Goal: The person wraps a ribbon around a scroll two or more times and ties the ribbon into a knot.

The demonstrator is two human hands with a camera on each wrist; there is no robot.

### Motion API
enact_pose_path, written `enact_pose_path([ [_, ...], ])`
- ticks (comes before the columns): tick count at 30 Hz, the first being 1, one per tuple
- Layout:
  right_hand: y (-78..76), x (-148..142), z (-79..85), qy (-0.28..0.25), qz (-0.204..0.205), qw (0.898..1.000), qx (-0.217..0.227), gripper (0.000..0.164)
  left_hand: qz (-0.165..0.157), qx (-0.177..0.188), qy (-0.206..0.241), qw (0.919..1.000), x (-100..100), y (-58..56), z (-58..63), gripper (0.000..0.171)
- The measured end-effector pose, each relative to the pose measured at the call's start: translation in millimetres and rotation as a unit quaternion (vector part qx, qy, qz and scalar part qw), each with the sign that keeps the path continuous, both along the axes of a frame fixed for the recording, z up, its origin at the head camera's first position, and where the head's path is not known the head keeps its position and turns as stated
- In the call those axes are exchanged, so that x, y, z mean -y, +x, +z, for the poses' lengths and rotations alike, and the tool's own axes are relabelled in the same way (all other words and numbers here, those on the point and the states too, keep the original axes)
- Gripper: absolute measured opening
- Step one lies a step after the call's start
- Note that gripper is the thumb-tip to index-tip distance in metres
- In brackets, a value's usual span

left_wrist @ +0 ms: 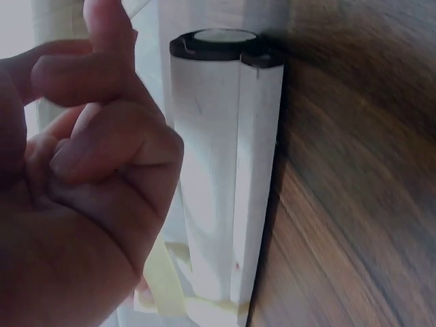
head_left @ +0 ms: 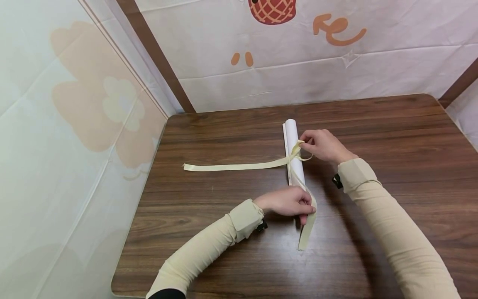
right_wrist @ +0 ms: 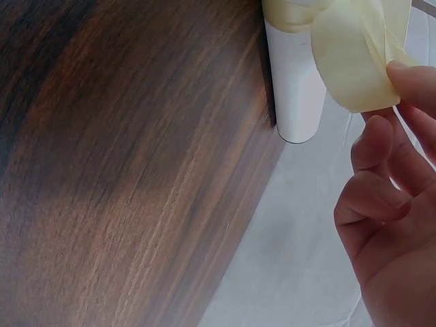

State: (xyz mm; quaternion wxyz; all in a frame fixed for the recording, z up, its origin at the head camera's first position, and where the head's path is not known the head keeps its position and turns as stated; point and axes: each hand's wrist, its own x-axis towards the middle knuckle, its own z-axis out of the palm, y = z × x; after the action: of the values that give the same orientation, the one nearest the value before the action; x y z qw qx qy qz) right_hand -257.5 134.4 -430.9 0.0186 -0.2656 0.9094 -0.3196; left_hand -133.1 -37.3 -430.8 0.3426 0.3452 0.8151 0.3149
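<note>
A long white tube-shaped object (head_left: 296, 168) with a narrow strip along its side lies on the brown wooden table (head_left: 209, 211). Around its middle runs a pale yellow ribbon (head_left: 239, 167), with a loop at the crossing. My right hand (head_left: 323, 145) pinches that ribbon loop (right_wrist: 354, 61) between thumb and finger, just right of the tube. Near the tube's front end, my left hand (head_left: 289, 202) pinches a ribbon tail that hangs down past the fingers. The other tail stretches left across the table. A dark rim (left_wrist: 218, 49) shows at one end of the tube.
Behind the table hangs a white curtain (head_left: 298, 79) with printed figures, and another one with a large flower (head_left: 123, 101) stands along the left side. The table's far edge (head_left: 358, 101) lies beyond the tube. Beige sleeves (head_left: 213, 232) cover both forearms.
</note>
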Motion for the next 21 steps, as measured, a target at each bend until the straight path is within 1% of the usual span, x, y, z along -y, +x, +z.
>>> enact_pose_path([
  [2,0.4,0.7,0.3,-0.001,0.0,1.0,-0.001,0.011,0.003,-0.003,-0.006,1.0,-3.2,0.9,-1.0,0.026],
  [5,0.8,1.6,0.8,0.0,0.0,1.0,-0.003,0.01,0.005,0.009,-0.011,0.9999,-6.5,2.8,-1.9,0.026],
  [9,0.8,2.0,0.4,0.003,0.001,1.0,-0.001,0.011,-0.006,0.027,-0.018,0.9994,-7.7,5.1,-2.8,0.027],
  [11,0.7,1.9,0.2,0.004,0.0,1.0,0.002,0.011,-0.011,0.028,-0.019,0.9994,-7.3,5.6,-2.8,0.029],
  [13,0.6,1.7,-0.1,0.005,0.0,1.0,0.003,0.011,-0.014,0.02,-0.018,0.9995,-6.3,5.5,-2.1,0.031],
  [17,0.7,1.5,-0.3,0.003,0.001,1.0,0.002,0.011,-0.014,-0.007,-0.014,0.9998,-2.5,2.5,1.9,0.033],
  [19,0.7,1.7,-0.4,0.002,0.001,1.0,0.0,0.01,-0.012,-0.024,-0.01,0.9996,0.4,-0.5,4.7,0.032],
  [21,0.8,1.9,-0.5,0.001,0.002,1.0,-0.004,0.01,-0.003,-0.047,-0.008,0.9989,3.7,-4.6,7.5,0.028],
])
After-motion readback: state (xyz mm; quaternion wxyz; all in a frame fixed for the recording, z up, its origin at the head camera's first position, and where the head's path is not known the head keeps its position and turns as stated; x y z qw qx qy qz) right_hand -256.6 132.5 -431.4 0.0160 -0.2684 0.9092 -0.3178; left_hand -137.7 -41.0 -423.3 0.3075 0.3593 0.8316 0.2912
